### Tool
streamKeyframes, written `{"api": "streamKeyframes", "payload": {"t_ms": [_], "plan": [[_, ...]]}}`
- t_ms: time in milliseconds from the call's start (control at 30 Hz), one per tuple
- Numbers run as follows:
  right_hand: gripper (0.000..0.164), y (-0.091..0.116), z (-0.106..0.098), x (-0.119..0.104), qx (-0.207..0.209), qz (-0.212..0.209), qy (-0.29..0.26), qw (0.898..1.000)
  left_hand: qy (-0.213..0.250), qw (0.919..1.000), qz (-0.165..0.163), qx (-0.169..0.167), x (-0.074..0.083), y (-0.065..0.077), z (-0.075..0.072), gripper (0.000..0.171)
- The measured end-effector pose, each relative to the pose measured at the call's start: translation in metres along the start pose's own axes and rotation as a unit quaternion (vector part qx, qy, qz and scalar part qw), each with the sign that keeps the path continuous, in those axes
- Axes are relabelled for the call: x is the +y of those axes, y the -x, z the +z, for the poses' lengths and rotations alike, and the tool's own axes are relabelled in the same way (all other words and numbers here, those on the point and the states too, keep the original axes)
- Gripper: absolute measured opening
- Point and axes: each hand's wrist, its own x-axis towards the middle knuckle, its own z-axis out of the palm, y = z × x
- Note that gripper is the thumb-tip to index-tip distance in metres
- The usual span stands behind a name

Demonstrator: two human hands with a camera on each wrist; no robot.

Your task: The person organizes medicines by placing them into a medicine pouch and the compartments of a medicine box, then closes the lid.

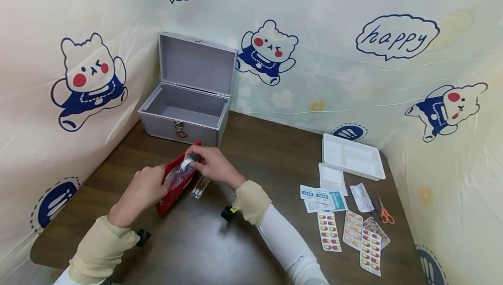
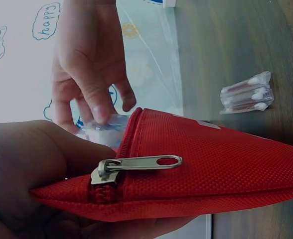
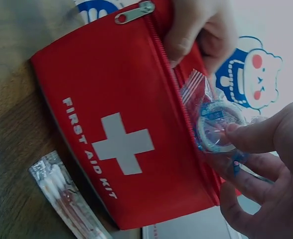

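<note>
A red first aid pouch (image 3: 86, 64) with a white cross is held up by my left hand (image 1: 146, 187), which grips one end of its unzipped opening. At that opening my right hand (image 1: 214, 163) pinches a roll of tape (image 3: 220, 127) in clear plastic wrapping, thumb on its face. The roll lies partly within the mouth of the pouch. In the left wrist view a silver zipper pull (image 2: 146, 163) hangs near the left hand's end. Beside the pouch, a clear packet of cotton swabs (image 2: 247, 93) lies on the table.
Behind the pouch stands a grey metal case (image 1: 180, 134) with its lid up. At the right are a white tray (image 1: 351, 176), several blister packs (image 1: 329, 231), packets (image 1: 314, 194), and orange-handled scissors (image 1: 387, 216). A printed curtain (image 1: 314, 80) surrounds the table.
</note>
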Motion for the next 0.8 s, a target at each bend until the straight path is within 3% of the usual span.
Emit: {"api": "streamKeyframes", "payload": {"t_ms": [267, 533, 800], "plan": [[0.021, -0.004, 0.011, -0.002, -0.039, -0.010, 0.084, 0.996, -0.008, 0.9998, 0.014, 0.014, 0.000, 0.001, 0.001, 0.041], [0.026, -0.003, 0.016, -0.004, -0.065, 0.007, 0.071, 0.995, 0.002, 1.0000, 0.009, 0.002, -0.001, 0.001, 0.001, 0.040], [0.021, -0.001, 0.015, 0.002, -0.018, -0.001, 0.061, 0.998, 0.012, 0.9998, -0.007, -0.014, -0.001, 0.001, -0.001, 0.047]]}}
